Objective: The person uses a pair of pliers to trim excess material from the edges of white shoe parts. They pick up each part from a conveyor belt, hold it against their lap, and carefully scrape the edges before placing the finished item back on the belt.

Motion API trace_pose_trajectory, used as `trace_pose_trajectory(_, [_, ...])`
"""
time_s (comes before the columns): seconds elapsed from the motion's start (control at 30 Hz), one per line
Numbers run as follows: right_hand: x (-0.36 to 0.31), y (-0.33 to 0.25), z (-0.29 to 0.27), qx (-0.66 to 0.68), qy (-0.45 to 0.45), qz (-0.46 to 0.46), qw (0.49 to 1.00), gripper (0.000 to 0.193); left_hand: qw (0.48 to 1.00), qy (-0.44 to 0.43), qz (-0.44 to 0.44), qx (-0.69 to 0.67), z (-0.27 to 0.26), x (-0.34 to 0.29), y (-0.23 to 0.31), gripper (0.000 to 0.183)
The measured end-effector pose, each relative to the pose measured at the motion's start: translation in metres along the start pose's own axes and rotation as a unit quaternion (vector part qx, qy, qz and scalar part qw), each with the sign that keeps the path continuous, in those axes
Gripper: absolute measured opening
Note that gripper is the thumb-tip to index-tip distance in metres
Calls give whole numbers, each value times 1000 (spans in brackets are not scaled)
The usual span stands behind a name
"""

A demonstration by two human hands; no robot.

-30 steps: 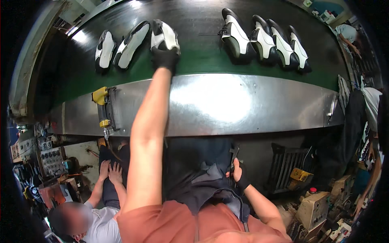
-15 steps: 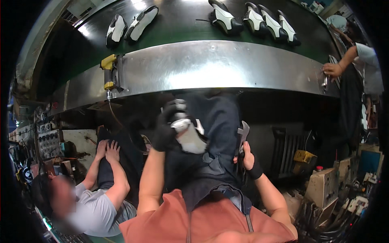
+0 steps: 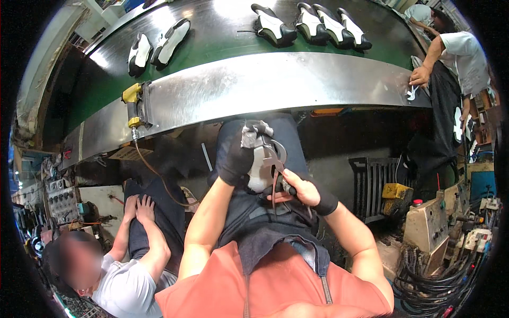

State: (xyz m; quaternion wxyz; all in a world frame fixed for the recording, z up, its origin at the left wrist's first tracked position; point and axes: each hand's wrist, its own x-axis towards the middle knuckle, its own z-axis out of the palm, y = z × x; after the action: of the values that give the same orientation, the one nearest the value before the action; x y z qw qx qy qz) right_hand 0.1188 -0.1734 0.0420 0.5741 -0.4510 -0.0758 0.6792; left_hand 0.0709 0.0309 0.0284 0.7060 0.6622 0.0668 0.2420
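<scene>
On my lap lies a white-and-grey shoe (image 3: 259, 175), its underside facing up. My left hand (image 3: 239, 159), in a dark glove with grey wrapping on the fingertips, is closed around its left side and far end. My right hand (image 3: 304, 192), with a dark band at the wrist and bare fingers, grips metal pincers (image 3: 274, 162). The curved jaws lie over the shoe's right side; whether they bite on the material I cannot tell.
Several black-and-white shoes (image 3: 273, 26) lie on a green conveyor belt (image 3: 222, 45) behind a metal ledge (image 3: 228, 79). A yellow air stapler (image 3: 132, 103) with a hose rests on the ledge. A seated co-worker (image 3: 132, 281) is at left, others at right. Control boxes (image 3: 424, 225) stand at right.
My right hand has brought the pincers leftward from beside my leg onto the shoe. The shoe has shifted slightly right and up, with my left hand still on it. The view has shifted slightly.
</scene>
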Motion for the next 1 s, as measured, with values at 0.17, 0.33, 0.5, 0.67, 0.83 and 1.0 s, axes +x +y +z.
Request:
trace_pose_trajectory(0.17, [-7, -36, -4, -128, 10, 70, 989, 49, 996, 48, -47, 65, 14, -10, 1, 30])
trace_pose_trajectory(0.33, [13, -5, 17, -407, 168, -146, 886, 37, 990, 68, 22, 125, 3, -8, -15, 25])
trace_pose_trajectory(0.5, [58, 42, 9, -397, 239, -325, 825, 27, 999, 50, -6, 17, -1, -2, -16, 21])
trace_pose_trajectory(0.67, [22, -5, 2, -241, 96, -72, 963, 42, 989, 30, 53, 134, -1, -7, -2, 24])
trace_pose_trajectory(0.83, [42, 35, 25, -399, 239, -250, 849, 26, 987, 54, 59, 138, -4, -8, -15, 33])
trace_pose_trajectory(1.0, [68, 82, 20, -416, 195, -382, 802, 20, 980, 5, 108, 165, -19, -29, -3, 22])
